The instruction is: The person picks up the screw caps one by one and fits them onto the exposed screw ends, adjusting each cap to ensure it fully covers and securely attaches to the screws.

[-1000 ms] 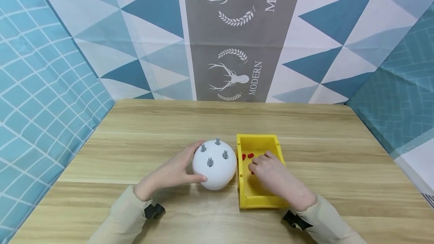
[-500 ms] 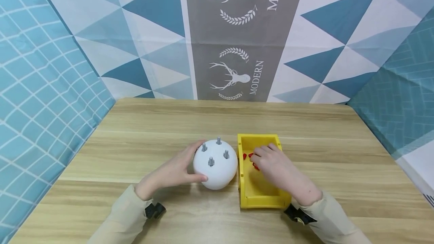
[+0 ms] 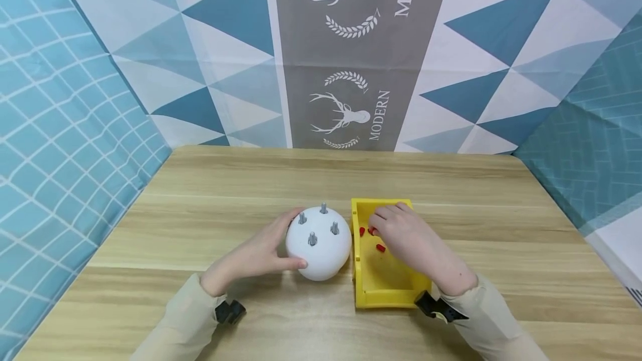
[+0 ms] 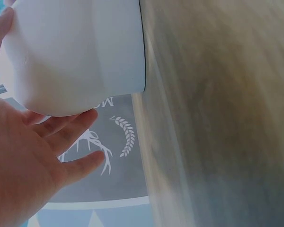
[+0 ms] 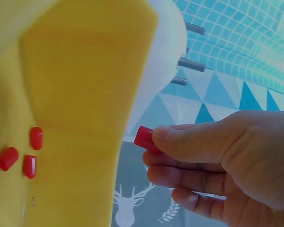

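A white rounded body (image 3: 321, 255) stands on the wooden table, with several threaded metal bolts (image 3: 312, 239) upright on its top. My left hand (image 3: 258, 252) holds it from the left, thumb near the front and fingers round the far side; in the left wrist view the thumb and fingers of that hand (image 4: 33, 161) touch its smooth wall (image 4: 75, 52). Over the yellow bin (image 3: 383, 298), my right hand (image 3: 413, 244) pinches a small red cap (image 5: 146, 139) between thumb and forefinger. Three more red caps (image 5: 36, 138) lie on the bin floor.
The bin stands close to the right side of the white body. Wood-grain table (image 3: 251, 177) surrounds both, and patterned cloth (image 3: 230, 71) hangs behind it. Each wrist wears a black strap mount (image 3: 229, 312).
My right hand has shifted forward and risen within the bin, picking up a red cap; one loose cap has come into fuller view below it. The left hand and white body have stayed put.
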`<move>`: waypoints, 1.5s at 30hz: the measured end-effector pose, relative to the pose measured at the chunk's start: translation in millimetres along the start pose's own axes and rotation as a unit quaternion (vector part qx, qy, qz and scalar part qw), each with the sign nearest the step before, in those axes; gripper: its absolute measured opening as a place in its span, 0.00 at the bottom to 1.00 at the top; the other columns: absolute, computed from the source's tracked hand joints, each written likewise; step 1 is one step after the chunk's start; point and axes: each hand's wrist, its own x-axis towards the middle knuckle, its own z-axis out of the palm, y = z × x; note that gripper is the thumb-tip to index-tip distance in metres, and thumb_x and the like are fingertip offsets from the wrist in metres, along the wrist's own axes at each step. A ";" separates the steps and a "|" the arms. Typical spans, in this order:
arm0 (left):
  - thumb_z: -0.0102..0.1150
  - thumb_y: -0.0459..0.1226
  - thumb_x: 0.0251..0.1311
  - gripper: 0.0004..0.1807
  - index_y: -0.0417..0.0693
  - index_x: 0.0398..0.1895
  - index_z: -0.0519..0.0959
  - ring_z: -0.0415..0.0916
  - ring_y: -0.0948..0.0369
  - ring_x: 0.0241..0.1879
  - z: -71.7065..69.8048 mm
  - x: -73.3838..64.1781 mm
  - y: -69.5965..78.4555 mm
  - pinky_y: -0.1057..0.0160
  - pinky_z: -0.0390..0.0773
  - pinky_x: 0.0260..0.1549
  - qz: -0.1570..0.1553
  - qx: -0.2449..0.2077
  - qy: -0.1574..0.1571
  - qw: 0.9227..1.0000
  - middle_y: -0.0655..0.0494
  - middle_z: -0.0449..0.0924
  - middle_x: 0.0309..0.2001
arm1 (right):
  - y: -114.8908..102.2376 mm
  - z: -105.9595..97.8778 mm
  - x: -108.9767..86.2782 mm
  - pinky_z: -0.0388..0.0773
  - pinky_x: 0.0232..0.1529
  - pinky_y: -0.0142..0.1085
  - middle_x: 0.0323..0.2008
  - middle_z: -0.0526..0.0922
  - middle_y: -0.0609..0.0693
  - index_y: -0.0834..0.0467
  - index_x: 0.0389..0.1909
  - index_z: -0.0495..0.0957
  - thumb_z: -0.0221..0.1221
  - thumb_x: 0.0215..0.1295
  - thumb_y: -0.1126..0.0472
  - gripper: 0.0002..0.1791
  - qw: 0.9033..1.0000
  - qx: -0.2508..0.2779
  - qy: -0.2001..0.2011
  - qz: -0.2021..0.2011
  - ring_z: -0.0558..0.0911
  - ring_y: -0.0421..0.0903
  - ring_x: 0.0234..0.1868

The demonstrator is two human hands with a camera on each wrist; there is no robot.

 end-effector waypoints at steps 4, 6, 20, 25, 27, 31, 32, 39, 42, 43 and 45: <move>0.62 0.62 0.43 0.55 0.49 0.70 0.47 0.54 0.52 0.65 -0.3 0.2 0.4 0.46 0.60 0.59 -0.002 0.000 -0.002 1.000 0.49 0.54 0.67 | -1.2 -4.7 4.2 0.67 0.33 0.33 0.27 0.76 0.45 0.56 0.26 0.76 0.66 0.50 0.63 0.07 1.000 -0.001 -0.003 -0.002 0.74 0.43 0.31; 0.61 0.61 0.43 0.55 0.50 0.70 0.47 0.54 0.52 0.65 -0.4 0.0 0.6 0.46 0.60 0.59 -0.003 -0.001 -0.002 1.000 0.49 0.54 0.67 | -1.8 -7.1 6.4 0.66 0.33 0.33 0.27 0.75 0.45 0.55 0.27 0.76 0.65 0.51 0.64 0.07 1.000 0.000 -0.007 -0.002 0.72 0.43 0.31; 0.62 0.61 0.44 0.55 0.47 0.70 0.46 0.55 0.53 0.65 1.0 1.5 -0.7 0.47 0.61 0.59 -0.002 -0.014 -0.004 1.000 0.49 0.54 0.67 | 0.2 -26.3 21.7 0.69 0.35 0.32 0.29 0.80 0.44 0.54 0.33 0.78 0.65 0.52 0.63 0.08 1.000 0.020 -0.020 -0.004 0.73 0.41 0.29; 0.62 0.61 0.44 0.55 0.49 0.70 0.46 0.55 0.53 0.65 1.2 0.8 -0.4 0.47 0.62 0.58 -0.005 -0.014 -0.006 1.000 0.50 0.54 0.67 | -1.4 -30.1 26.1 0.71 0.38 0.33 0.31 0.81 0.45 0.55 0.35 0.79 0.66 0.50 0.64 0.10 0.999 0.030 -0.020 -0.007 0.76 0.42 0.32; 0.62 0.61 0.44 0.55 0.49 0.70 0.46 0.55 0.53 0.65 1.2 0.5 -0.3 0.46 0.62 0.58 -0.007 -0.014 -0.007 1.000 0.50 0.54 0.67 | -2.5 -31.2 28.1 0.71 0.39 0.33 0.31 0.81 0.45 0.54 0.35 0.79 0.66 0.50 0.64 0.11 0.999 0.032 -0.021 -0.007 0.76 0.42 0.33; 0.61 0.61 0.43 0.55 0.49 0.70 0.46 0.55 0.52 0.65 1.1 0.7 -0.1 0.46 0.62 0.58 -0.010 -0.015 -0.007 1.000 0.49 0.53 0.67 | -4.5 -32.6 32.1 0.71 0.40 0.34 0.32 0.81 0.45 0.55 0.34 0.79 0.66 0.50 0.63 0.10 0.999 0.032 -0.014 -0.010 0.77 0.42 0.33; 0.61 0.62 0.43 0.56 0.49 0.70 0.46 0.55 0.52 0.65 1.0 0.8 -0.1 0.46 0.62 0.58 -0.011 -0.014 -0.007 1.000 0.49 0.53 0.67 | -4.7 -32.6 33.1 0.72 0.40 0.34 0.32 0.81 0.46 0.55 0.34 0.79 0.66 0.50 0.62 0.10 0.999 0.033 -0.010 -0.011 0.77 0.42 0.33; 0.61 0.62 0.43 0.55 0.50 0.70 0.45 0.55 0.53 0.65 0.9 0.8 -0.1 0.47 0.62 0.58 -0.011 -0.013 -0.006 1.000 0.49 0.54 0.67 | -7.4 -35.3 39.9 0.73 0.43 0.35 0.33 0.82 0.45 0.54 0.35 0.79 0.66 0.51 0.62 0.09 0.999 0.045 -0.008 -0.015 0.78 0.42 0.36; 0.61 0.62 0.43 0.55 0.50 0.70 0.45 0.55 0.52 0.65 1.0 0.5 0.1 0.47 0.62 0.58 -0.012 -0.015 -0.007 1.000 0.49 0.54 0.67 | -9.0 -36.5 41.8 0.73 0.43 0.35 0.34 0.82 0.45 0.55 0.36 0.79 0.66 0.50 0.64 0.10 0.999 0.047 -0.007 -0.021 0.78 0.42 0.36; 0.62 0.62 0.43 0.55 0.50 0.70 0.45 0.55 0.53 0.65 1.0 0.5 0.1 0.47 0.62 0.58 -0.012 -0.016 -0.007 1.000 0.50 0.54 0.67 | -9.5 -36.6 42.5 0.72 0.43 0.35 0.34 0.82 0.45 0.55 0.36 0.79 0.66 0.50 0.64 0.11 0.999 0.049 -0.004 -0.024 0.78 0.42 0.36; 0.62 0.61 0.43 0.55 0.50 0.70 0.45 0.55 0.53 0.65 1.1 0.6 0.1 0.47 0.62 0.58 -0.010 -0.017 -0.007 1.000 0.50 0.54 0.67 | -10.2 -35.9 44.2 0.72 0.41 0.34 0.33 0.82 0.45 0.55 0.35 0.79 0.66 0.50 0.63 0.10 0.998 0.048 0.009 -0.034 0.78 0.42 0.36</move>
